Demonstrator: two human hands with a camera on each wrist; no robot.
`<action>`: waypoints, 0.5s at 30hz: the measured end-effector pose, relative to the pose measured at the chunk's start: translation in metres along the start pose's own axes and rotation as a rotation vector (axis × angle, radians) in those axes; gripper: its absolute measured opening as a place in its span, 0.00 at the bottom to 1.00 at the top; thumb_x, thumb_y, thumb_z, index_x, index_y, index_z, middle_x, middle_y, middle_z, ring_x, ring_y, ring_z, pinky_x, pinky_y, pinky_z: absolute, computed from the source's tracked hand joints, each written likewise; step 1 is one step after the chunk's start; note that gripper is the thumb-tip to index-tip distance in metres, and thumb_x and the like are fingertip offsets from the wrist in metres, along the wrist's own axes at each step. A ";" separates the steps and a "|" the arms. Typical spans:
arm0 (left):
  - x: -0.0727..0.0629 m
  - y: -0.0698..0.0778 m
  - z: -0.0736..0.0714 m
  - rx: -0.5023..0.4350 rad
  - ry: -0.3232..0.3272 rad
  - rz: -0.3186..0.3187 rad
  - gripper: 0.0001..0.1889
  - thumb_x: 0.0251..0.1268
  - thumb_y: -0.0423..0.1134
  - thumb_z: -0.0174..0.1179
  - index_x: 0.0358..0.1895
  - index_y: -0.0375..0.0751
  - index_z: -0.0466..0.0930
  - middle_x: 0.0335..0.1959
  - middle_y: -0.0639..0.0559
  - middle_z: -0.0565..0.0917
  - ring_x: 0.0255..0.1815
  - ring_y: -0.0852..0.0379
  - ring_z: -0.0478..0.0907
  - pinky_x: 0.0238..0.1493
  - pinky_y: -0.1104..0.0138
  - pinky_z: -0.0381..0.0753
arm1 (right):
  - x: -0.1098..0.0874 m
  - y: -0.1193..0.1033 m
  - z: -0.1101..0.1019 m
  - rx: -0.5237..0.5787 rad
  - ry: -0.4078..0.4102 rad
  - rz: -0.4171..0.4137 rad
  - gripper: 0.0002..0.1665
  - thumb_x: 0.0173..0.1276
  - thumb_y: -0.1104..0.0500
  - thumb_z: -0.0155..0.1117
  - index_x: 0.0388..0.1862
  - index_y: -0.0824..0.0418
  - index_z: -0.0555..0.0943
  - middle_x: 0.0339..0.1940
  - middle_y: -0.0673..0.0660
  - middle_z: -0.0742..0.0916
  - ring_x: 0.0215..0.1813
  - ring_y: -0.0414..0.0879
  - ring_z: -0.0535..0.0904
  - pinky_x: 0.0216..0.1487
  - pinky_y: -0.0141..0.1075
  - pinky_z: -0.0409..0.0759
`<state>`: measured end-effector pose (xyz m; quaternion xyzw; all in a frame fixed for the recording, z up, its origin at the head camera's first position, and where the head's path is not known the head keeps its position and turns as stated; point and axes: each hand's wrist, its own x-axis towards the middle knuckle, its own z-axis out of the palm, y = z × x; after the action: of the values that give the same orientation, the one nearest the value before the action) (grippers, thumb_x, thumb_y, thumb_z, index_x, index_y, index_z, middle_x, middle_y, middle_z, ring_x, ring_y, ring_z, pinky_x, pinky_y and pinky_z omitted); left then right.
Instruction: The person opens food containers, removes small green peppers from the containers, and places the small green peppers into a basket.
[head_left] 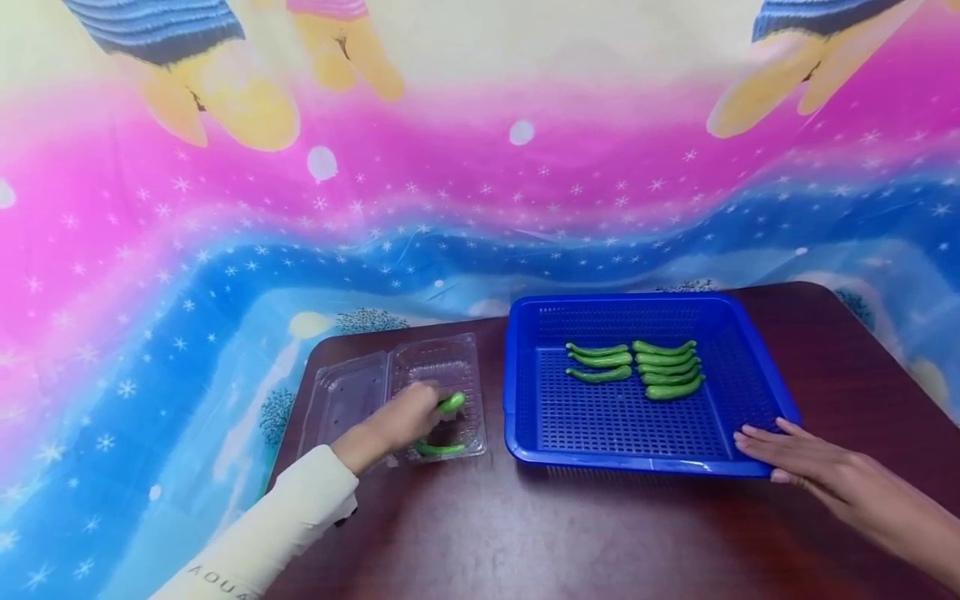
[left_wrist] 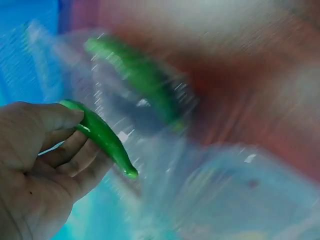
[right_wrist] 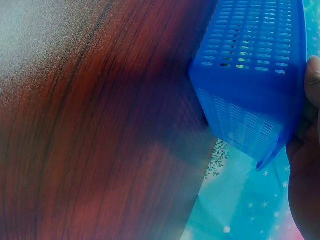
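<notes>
My left hand (head_left: 408, 412) pinches a green chili pepper (left_wrist: 102, 137) between thumb and fingers, above a clear plastic clamshell box (head_left: 480, 417). Another green pepper (head_left: 442, 449) lies in the box near its front edge; it appears blurred through the plastic in the left wrist view. My right hand (head_left: 813, 462) rests on the front right corner of a blue perforated basket (head_left: 637, 463), fingers straight over the rim. In the basket, green peppers lie in two columns: three in the left column (head_left: 600, 360) and several in the right column (head_left: 667, 368).
The box's lid (head_left: 348, 383) is folded out to the left. Box and basket stand side by side on a dark reddish-brown wooden table (head_left: 562, 533). A patterned pink and blue cloth (head_left: 450, 192) hangs behind the table.
</notes>
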<state>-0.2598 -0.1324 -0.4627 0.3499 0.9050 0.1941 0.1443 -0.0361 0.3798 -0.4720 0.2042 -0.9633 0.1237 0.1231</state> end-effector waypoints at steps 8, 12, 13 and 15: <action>0.014 0.027 -0.048 0.102 0.171 0.121 0.19 0.67 0.24 0.62 0.60 0.26 0.80 0.45 0.39 0.88 0.43 0.49 0.86 0.47 0.64 0.89 | -0.001 0.000 -0.001 -0.004 -0.004 -0.003 0.45 0.56 0.66 0.77 0.72 0.39 0.76 0.73 0.33 0.74 0.79 0.17 0.44 0.68 0.07 0.40; 0.027 0.044 -0.061 0.114 0.193 0.167 0.17 0.70 0.27 0.62 0.60 0.30 0.82 0.47 0.41 0.89 0.45 0.52 0.86 0.49 0.62 0.88 | 0.000 0.000 -0.001 -0.004 -0.011 0.009 0.45 0.57 0.66 0.76 0.72 0.38 0.76 0.73 0.32 0.73 0.78 0.16 0.43 0.68 0.07 0.40; 0.031 0.049 -0.064 0.101 0.190 0.170 0.16 0.71 0.28 0.61 0.60 0.31 0.83 0.46 0.42 0.89 0.41 0.54 0.86 0.46 0.63 0.88 | 0.000 0.000 -0.001 -0.005 -0.010 0.010 0.45 0.57 0.65 0.76 0.72 0.38 0.76 0.73 0.31 0.72 0.78 0.16 0.43 0.68 0.07 0.39; 0.039 0.059 -0.069 0.076 0.178 0.167 0.14 0.73 0.31 0.60 0.58 0.34 0.84 0.43 0.44 0.90 0.35 0.57 0.84 0.41 0.66 0.87 | 0.001 0.000 -0.001 0.003 -0.005 0.005 0.43 0.57 0.65 0.76 0.71 0.39 0.77 0.73 0.30 0.72 0.79 0.17 0.43 0.69 0.07 0.39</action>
<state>-0.2810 -0.0828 -0.3805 0.4107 0.8886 0.2013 0.0333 -0.0366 0.3799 -0.4704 0.2025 -0.9639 0.1247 0.1200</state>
